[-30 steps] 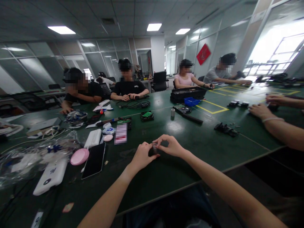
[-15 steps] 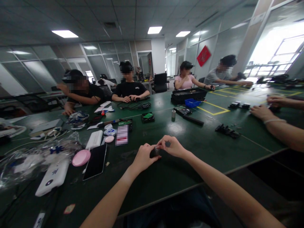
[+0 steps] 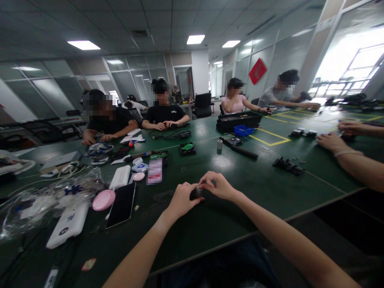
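My left hand (image 3: 180, 200) curls around a small, silvery metal cylinder (image 3: 199, 192) that stands upright, low over the green table in front of me. Thumb and fingers of that hand hide much of its side. At the cylinder's top rim, my right hand (image 3: 220, 186) is closed in a fingertip pinch. Whatever lies between those fingertips is too small or too hidden to tell. Farther back on the table stands a similar light-coloured cylinder (image 3: 219, 146), apart from both hands.
A black phone (image 3: 121, 206), a pink round case (image 3: 103, 200) and a white power bank (image 3: 69, 224) lie left. Opened hard drives (image 3: 187, 149), a blue bin (image 3: 243, 131) and black parts (image 3: 288, 166) are farther off. A co-worker's hands (image 3: 333, 143) work at right; others sit opposite.
A co-worker across at the left has lowered a raised arm to the table. My two hands stay at the cylinder with hardly any shift.
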The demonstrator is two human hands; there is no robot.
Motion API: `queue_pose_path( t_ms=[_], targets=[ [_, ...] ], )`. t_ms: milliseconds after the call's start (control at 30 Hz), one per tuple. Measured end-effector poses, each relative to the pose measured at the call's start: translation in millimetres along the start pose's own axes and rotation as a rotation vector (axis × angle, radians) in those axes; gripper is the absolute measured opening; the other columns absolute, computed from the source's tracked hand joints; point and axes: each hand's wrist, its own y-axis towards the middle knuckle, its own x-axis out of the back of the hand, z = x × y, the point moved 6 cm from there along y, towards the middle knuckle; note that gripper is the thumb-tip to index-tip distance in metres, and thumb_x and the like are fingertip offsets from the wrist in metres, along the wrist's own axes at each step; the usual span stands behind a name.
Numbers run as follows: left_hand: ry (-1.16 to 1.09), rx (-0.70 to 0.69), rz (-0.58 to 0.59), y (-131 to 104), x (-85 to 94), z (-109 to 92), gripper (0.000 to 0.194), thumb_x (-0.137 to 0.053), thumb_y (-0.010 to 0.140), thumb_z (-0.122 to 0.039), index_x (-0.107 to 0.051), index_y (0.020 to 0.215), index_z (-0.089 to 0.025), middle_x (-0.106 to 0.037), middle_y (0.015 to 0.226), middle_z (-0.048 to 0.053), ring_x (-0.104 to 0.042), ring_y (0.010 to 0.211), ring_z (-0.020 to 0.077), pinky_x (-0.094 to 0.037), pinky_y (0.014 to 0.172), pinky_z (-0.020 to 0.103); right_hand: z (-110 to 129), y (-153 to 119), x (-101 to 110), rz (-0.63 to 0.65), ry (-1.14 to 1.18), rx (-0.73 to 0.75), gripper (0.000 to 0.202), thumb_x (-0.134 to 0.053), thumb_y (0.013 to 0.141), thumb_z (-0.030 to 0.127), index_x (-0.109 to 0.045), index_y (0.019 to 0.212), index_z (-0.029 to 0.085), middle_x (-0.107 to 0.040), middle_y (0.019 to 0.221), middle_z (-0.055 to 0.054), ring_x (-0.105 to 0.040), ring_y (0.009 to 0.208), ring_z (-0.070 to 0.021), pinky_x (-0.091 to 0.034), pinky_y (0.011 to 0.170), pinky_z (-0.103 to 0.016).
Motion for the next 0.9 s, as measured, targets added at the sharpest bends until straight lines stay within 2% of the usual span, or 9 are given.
queue_pose_path(
  t_ms=[267, 700, 900],
  targets=[
    [0.003, 0.002, -0.002, 0.6, 0.3, -0.2, 0.037, -0.067, 0.078, -0.042, -0.061, 0.11, -0.024, -0.065, 0.094, 0.004, -0.058, 0.088, 0.0223, -0.04, 0.076, 0.032, -0.3, 1.4, 0.3, 0.005, -0.151, 0.065, 0.039, -0.065, 0.08, 0.023, -0.038, 0.051, 0.019, -0.069, 0.077, -0.002, -0.06, 0.078, -0.017, -0.042, 0.079, -0.035],
    [-0.002, 0.008, 0.013, 0.7, 2.2, -3.0, 0.038, -0.067, 0.078, -0.04, -0.061, 0.112, -0.024, -0.066, 0.097, 0.004, -0.057, 0.089, 0.0227, -0.04, 0.077, 0.033, 2.3, 2.2, 0.4, 0.054, -0.161, 0.097, 0.036, -0.059, 0.082, 0.018, -0.038, 0.052, 0.019, -0.07, 0.077, -0.001, -0.061, 0.081, -0.0172, -0.041, 0.083, -0.036],
    [0.015, 0.001, 0.012, 0.9, 1.1, -1.8, 0.039, -0.067, 0.078, -0.041, -0.061, 0.112, -0.024, -0.065, 0.097, 0.005, -0.057, 0.089, 0.0229, -0.04, 0.077, 0.033, 1.3, 2.3, 5.1, -0.042, -0.079, 0.061, 0.04, -0.06, 0.08, 0.016, -0.033, 0.052, 0.02, -0.069, 0.078, -0.002, -0.061, 0.084, -0.0177, -0.043, 0.082, -0.036]
  ],
)
